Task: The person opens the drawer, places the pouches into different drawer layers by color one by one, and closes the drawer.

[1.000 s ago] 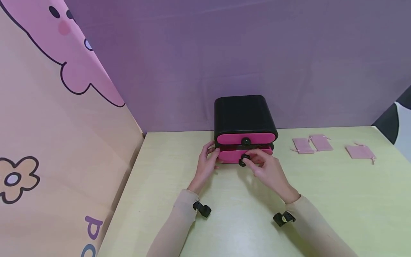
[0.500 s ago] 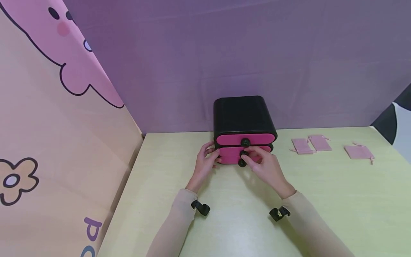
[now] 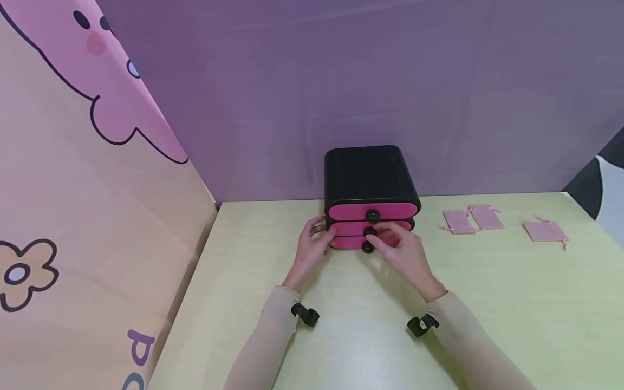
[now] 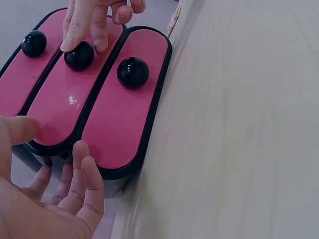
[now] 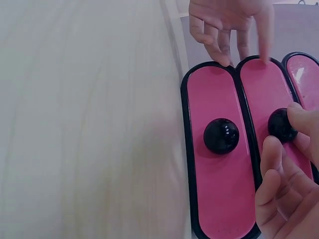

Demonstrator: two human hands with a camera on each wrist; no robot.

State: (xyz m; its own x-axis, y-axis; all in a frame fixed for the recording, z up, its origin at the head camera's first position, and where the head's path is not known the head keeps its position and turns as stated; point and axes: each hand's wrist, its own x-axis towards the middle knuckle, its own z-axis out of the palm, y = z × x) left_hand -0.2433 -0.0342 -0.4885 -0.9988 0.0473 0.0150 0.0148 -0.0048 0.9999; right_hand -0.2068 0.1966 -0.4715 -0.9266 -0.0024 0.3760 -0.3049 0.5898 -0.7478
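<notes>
patterned wall (image 3: 88, 227) | purple letter "p" (image 3: 141, 346), sideways | blue letter (image 3: 133, 375) below, cut off, seemingly "o"

Tabletop (image 3: 209, 303): was pale, with a faint grain.
Left pouch (image 3: 459, 222): lay flat toward the tabletop's far right, pink, with a cord.
Middle pouch (image 3: 487, 218): was pink too, just beside the first.
Right pouch (image 3: 544, 231): also pink and corded, lay apart from the other two.
Backdrop (image 3: 302, 81): was purple, slightly creased, behind the tabletop.
Side panel (image 3: 58, 184): was pinkish beige, printed with a pink figure (image 3: 117, 114), a flower (image 3: 18, 273) and letters (image 3: 142, 337).
Right edge: showed a black-and-white shape (image 3: 586, 189), partly cut off.
</notes>
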